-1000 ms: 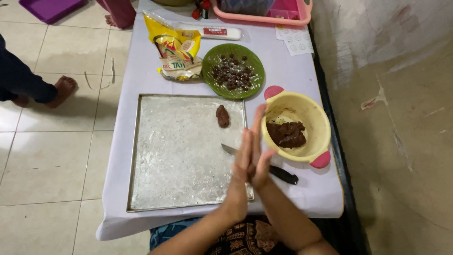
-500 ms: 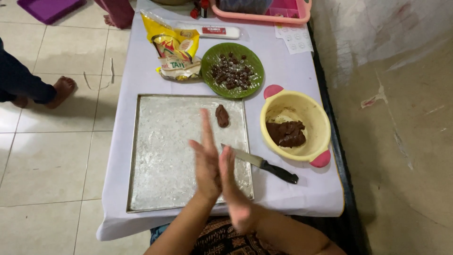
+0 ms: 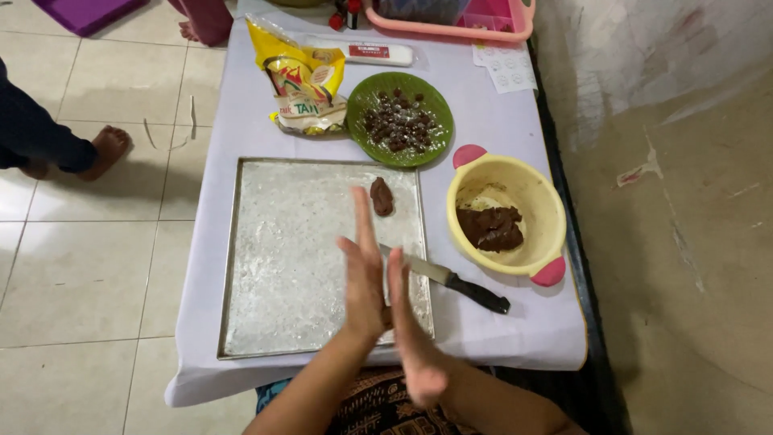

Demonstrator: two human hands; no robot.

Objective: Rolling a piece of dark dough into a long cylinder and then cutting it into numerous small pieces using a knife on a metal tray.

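Rolling goes on between the palms: the left hand point(image 3: 362, 278) now stands forward with fingers straight up, while the right hand point(image 3: 411, 322) has slid back toward the body, the reverse of a second ago. Both palms are flat and pressed together, with a dark sliver of dough point(image 3: 387, 316) just showing between them above the floured tray point(image 3: 266, 242), so the piece is probably getting longer. One shaped brown piece point(image 3: 382, 196) lies at the tray's far right corner. A knife point(image 3: 451, 280) rests across the tray's right edge, just beside the hands. The yellow bowl point(image 3: 515, 181) of dough sits to the right, with the green plate point(image 3: 400, 119) of chocolate bits and a flour bag point(image 3: 302, 84) beyond.
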